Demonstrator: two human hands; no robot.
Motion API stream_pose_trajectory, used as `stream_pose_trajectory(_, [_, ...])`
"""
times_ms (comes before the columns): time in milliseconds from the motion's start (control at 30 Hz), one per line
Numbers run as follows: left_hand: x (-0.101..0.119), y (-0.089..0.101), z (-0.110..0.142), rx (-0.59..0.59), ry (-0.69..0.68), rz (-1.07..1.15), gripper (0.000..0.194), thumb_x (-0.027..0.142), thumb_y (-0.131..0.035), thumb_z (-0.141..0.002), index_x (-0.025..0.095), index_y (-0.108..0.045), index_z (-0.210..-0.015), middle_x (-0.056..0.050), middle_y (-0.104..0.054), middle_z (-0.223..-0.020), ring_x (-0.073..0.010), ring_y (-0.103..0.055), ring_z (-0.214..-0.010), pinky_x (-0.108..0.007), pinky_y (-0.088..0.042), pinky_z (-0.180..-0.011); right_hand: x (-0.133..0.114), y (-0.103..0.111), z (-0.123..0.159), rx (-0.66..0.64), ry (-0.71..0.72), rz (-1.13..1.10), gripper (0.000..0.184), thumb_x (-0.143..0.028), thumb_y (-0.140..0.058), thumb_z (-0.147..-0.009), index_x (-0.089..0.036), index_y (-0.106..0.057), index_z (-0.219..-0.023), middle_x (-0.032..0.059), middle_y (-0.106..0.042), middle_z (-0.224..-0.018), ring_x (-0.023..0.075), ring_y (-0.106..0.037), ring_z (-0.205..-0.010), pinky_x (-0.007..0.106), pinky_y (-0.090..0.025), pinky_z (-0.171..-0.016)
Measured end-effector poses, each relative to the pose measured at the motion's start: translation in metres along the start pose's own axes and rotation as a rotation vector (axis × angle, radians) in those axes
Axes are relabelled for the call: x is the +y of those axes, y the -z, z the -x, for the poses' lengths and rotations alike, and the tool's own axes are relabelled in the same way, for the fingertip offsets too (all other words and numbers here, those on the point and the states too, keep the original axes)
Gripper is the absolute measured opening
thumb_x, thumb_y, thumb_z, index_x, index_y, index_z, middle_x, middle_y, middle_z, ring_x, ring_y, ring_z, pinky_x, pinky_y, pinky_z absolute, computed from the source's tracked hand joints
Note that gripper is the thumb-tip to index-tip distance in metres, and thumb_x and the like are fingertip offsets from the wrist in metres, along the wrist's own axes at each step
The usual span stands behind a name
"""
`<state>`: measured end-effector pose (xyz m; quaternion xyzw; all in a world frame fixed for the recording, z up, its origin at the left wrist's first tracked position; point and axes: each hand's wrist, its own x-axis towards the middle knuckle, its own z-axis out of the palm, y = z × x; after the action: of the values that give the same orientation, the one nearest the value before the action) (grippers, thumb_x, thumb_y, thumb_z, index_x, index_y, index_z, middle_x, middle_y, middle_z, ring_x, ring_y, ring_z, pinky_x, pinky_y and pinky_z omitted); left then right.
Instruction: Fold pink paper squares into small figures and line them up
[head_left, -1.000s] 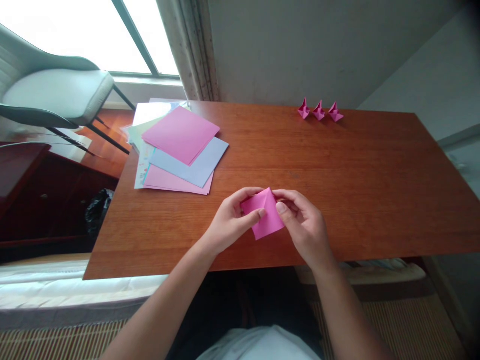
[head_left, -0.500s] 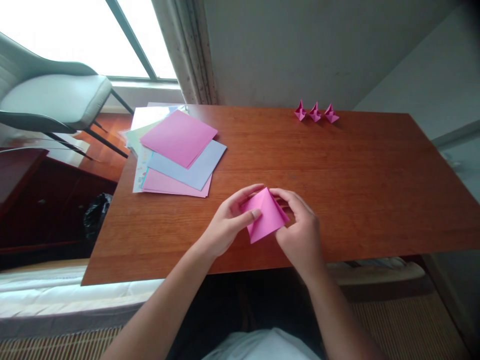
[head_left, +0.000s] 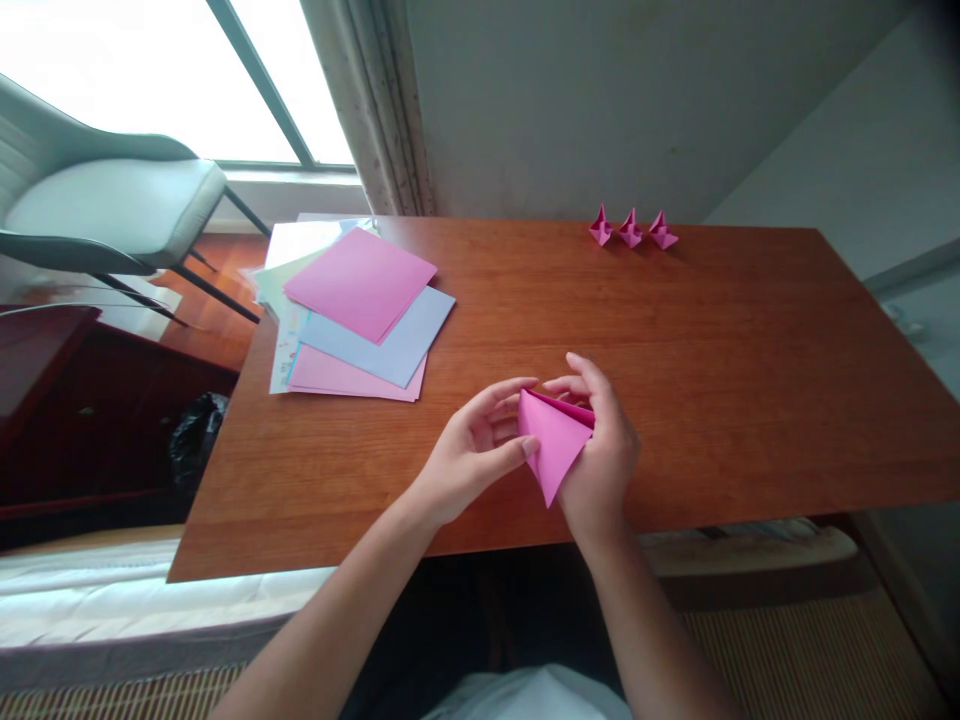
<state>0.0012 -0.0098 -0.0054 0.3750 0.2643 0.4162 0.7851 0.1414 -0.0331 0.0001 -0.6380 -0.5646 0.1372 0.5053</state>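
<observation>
A folded sheet of pink origami paper (head_left: pixel 553 442) is held between my hands, above the near part of the wooden table. It shows a smooth triangular face with one corner pointing down toward me, and a second layer stands slightly apart along its upper right edge. My left hand (head_left: pixel 480 448) pinches its left side, thumb on the front and fingers behind. My right hand (head_left: pixel 604 450) is wrapped around the right side from behind; the paper hides part of its thumb and palm.
Three small pink folded paper figures (head_left: pixel 631 230) stand in a row at the table's far edge. Pink sheets (head_left: pixel 364 280), a pale blue sheet (head_left: pixel 412 340) and other papers lie stacked at the left of the wooden table (head_left: pixel 750 370). A chair (head_left: pixel 112 205) stands beyond the left edge.
The pink paper has turned and shifted a little to the right, and now shows a flatter triangular face with its point downward. My right hand's fingers have moved up and away from its top.
</observation>
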Motion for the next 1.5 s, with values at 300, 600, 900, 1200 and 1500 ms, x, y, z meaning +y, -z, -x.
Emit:
stream_pose_trajectory(300, [0.000, -0.002, 0.001, 0.013, -0.025, 0.020, 0.056, 0.016, -0.081, -0.081, 0.021, -0.060, -0.132, -0.014, -0.066, -0.131, -0.0271, -0.064, -0.118, -0.033, -0.056, -0.092, -0.001, -0.004, 0.001, 0.029, -0.035, -0.068, 0.050, -0.028, -0.060, -0.095, -0.029, -0.048, -0.144, 0.0047, -0.070, -0.102, 0.0213, -0.067, -0.093, 0.040, -0.055, -0.080])
stream_pose_trajectory(600, [-0.002, 0.000, 0.000, 0.018, -0.047, -0.001, 0.056, 0.017, -0.081, -0.081, 0.022, -0.060, -0.133, -0.013, -0.066, -0.130, -0.0254, -0.064, -0.114, -0.033, -0.054, -0.093, -0.002, -0.007, 0.000, 0.045, -0.058, -0.116, 0.064, -0.028, -0.065, -0.091, -0.033, -0.040, -0.150, 0.0038, -0.068, -0.105, 0.0213, -0.068, -0.093, 0.039, -0.056, -0.081])
stream_pose_trajectory(900, [0.000, -0.002, 0.000, 0.016, -0.052, -0.019, 0.055, 0.020, -0.080, -0.082, 0.022, -0.059, -0.133, -0.013, -0.065, -0.132, -0.0256, -0.065, -0.113, -0.033, -0.053, -0.092, -0.001, -0.006, -0.003, 0.042, -0.012, -0.104, 0.065, -0.032, -0.068, -0.089, -0.032, -0.042, -0.149, 0.0040, -0.069, -0.104, 0.0222, -0.069, -0.093, 0.039, -0.058, -0.079])
stream_pose_trajectory(1200, [0.001, 0.000, -0.001, 0.094, -0.064, -0.038, 0.049, 0.021, -0.082, -0.080, 0.020, -0.064, -0.126, -0.012, -0.068, -0.124, -0.0248, -0.063, -0.113, -0.032, -0.053, -0.090, 0.007, 0.009, -0.001, -0.099, 0.097, -0.119, 0.076, -0.026, -0.077, -0.080, -0.028, -0.042, -0.147, 0.0071, -0.070, -0.111, 0.0250, -0.068, -0.101, 0.042, -0.058, -0.085])
stream_pose_trajectory(1500, [0.001, -0.002, 0.000, 0.169, -0.073, -0.085, 0.045, 0.024, -0.082, -0.080, 0.019, -0.066, -0.121, -0.010, -0.070, -0.112, -0.0209, -0.064, -0.102, -0.028, -0.054, -0.081, 0.018, 0.041, 0.006, -0.207, -0.020, -0.339, 0.041, -0.023, -0.054, -0.094, -0.025, -0.058, -0.134, 0.0103, -0.069, -0.120, 0.0243, -0.069, -0.107, 0.041, -0.059, -0.088])
